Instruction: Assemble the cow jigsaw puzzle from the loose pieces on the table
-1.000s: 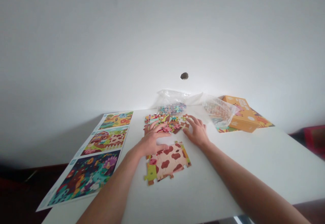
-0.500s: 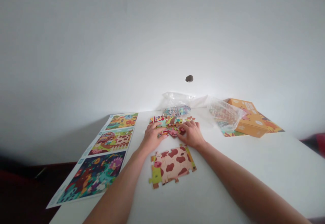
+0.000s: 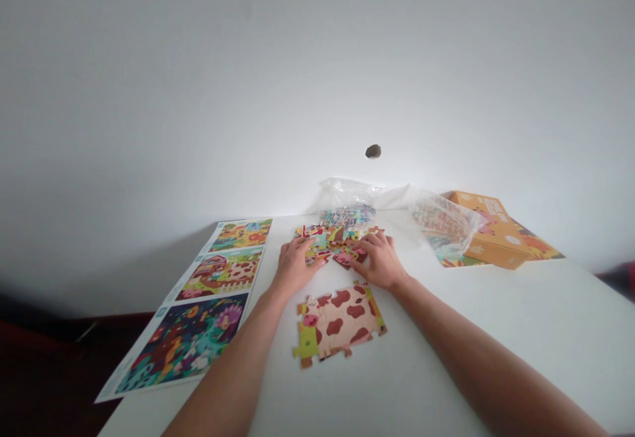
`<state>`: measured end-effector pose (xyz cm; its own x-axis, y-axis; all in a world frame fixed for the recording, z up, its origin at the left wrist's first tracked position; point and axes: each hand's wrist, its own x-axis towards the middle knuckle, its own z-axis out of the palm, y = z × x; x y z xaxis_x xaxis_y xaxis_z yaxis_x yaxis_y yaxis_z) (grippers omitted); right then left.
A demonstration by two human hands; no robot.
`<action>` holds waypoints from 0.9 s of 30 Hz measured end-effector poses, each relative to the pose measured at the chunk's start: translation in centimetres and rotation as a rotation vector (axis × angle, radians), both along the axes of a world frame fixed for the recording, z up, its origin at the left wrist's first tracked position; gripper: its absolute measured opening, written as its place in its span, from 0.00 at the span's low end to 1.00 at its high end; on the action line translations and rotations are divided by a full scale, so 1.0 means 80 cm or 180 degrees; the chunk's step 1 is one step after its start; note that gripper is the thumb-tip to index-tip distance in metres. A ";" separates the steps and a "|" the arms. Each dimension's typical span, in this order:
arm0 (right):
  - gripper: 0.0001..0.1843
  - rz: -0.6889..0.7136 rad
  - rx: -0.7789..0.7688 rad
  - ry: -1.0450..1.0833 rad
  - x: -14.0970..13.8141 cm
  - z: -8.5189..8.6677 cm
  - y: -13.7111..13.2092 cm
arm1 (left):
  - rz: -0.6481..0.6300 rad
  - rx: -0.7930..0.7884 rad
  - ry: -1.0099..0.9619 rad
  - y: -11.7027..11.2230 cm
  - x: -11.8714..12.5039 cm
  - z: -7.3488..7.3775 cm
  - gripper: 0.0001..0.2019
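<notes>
A heap of loose jigsaw pieces (image 3: pixel 339 237) lies on the white table, with a hand at either side of it. My left hand (image 3: pixel 294 265) rests on the heap's left edge, fingers spread over the pieces. On the right edge sits my right hand (image 3: pixel 379 260), its fingers apart and touching pieces there. Neither hand visibly grips a piece. Between my forearms, nearer to me, lies a joined section of puzzle (image 3: pixel 342 321) showing a brown-spotted cow, with knobbed, uneven edges.
Left of my arm lies a printed sheet (image 3: pixel 198 305) with three pictures. Behind the heap is a clear bag (image 3: pixel 347 205) of more pieces. At right, another plastic bag (image 3: pixel 444 224) leans on an orange box (image 3: pixel 496 238). A wall with a hole (image 3: pixel 373 151) stands behind.
The whole view has shifted slightly. Both hands stay at the heap's sides, and the pieces between them have moved a little. The cow section looks the same.
</notes>
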<state>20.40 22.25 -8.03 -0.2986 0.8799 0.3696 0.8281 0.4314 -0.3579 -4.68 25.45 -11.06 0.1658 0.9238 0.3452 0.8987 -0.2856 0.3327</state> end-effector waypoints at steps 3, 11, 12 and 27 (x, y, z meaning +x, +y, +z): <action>0.22 0.0830 -0.0085 -0.0170 -0.004 0.011 -0.017 | -0.0016 0.0055 0.0036 0.002 -0.002 -0.003 0.27; 0.23 0.1437 -0.0513 -0.0667 -0.013 0.028 -0.040 | -0.0031 0.0097 -0.0003 -0.001 0.000 -0.003 0.26; 0.22 0.1414 -0.0540 -0.0680 -0.012 0.030 -0.040 | -0.0023 0.0094 -0.0005 -0.001 0.000 -0.003 0.26; 0.16 0.1611 -0.0690 -0.0714 -0.008 0.034 -0.047 | 0.0035 0.0067 0.0065 -0.002 0.001 -0.003 0.25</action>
